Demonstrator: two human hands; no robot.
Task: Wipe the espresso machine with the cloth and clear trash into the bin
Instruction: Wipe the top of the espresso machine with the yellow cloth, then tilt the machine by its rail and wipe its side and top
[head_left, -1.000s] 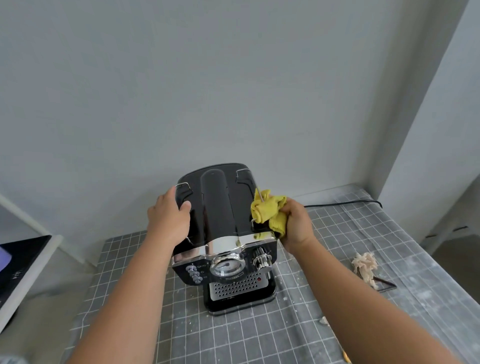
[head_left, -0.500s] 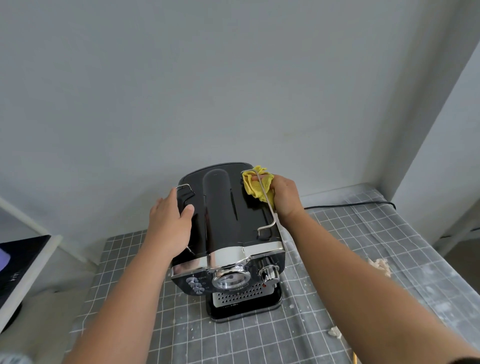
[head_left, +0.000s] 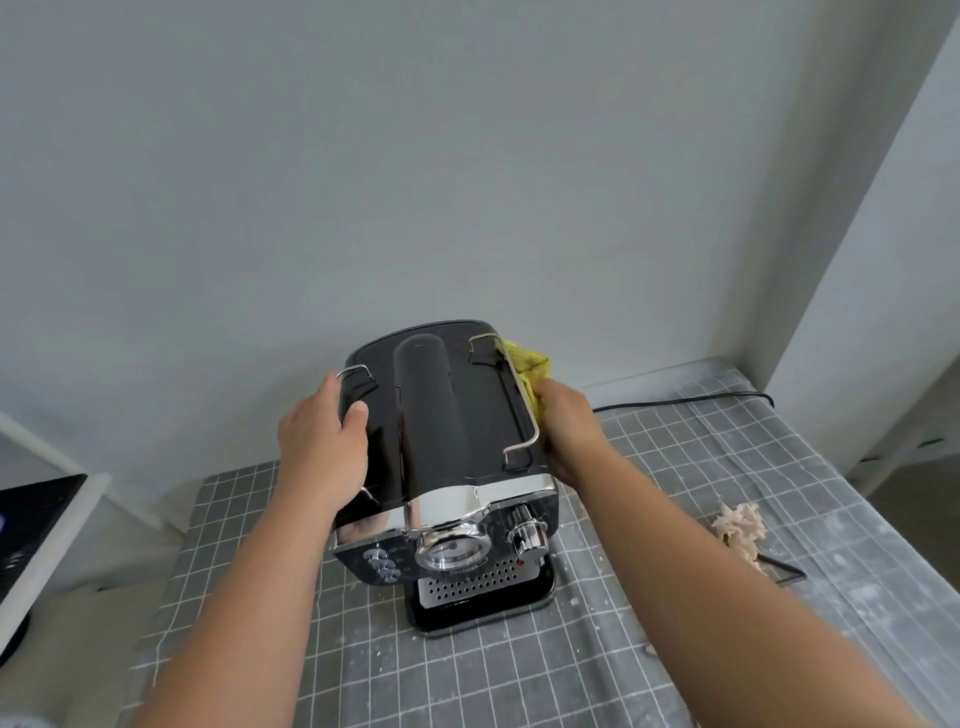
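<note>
On the far left a dark screen (head_left: 36, 530) in a white frame sits off the counter's (head_left: 249, 561) edge, outside the work. Next comes my left hand (head_left: 322, 447), laid over the left shoulder of the espresso machine (head_left: 441, 441): palm on the side, thumb hooked over the glossy black top beside the wire rail, fingers curled round the body. That grip is firm on the machine, bracing it. The forearm runs up from the lower left, wrist fairly straight.

The machine stands mid-counter near the back wall, front panel and drip grille facing me. Its top looks clean and shiny, so I judge the top wipe largely done; the front dial and chrome may not be, though I can't tell from here.

On the machine's right flank my right hand (head_left: 566, 426) presses the yellow cloth (head_left: 527, 364) against the upper rear side, just outside the right wire rail. The fingers are hidden behind the cloth and the body, but the hand appears closed around the bunched cloth. The arm comes in from the lower right, wrist bent inward toward the side panel.

Further right, a crumpled beige wad of trash (head_left: 740, 530) lies on the counter, well apart from the machine, with small crumbs scattered about. No bin is in view, so the clearing step is all ahead.
</note>
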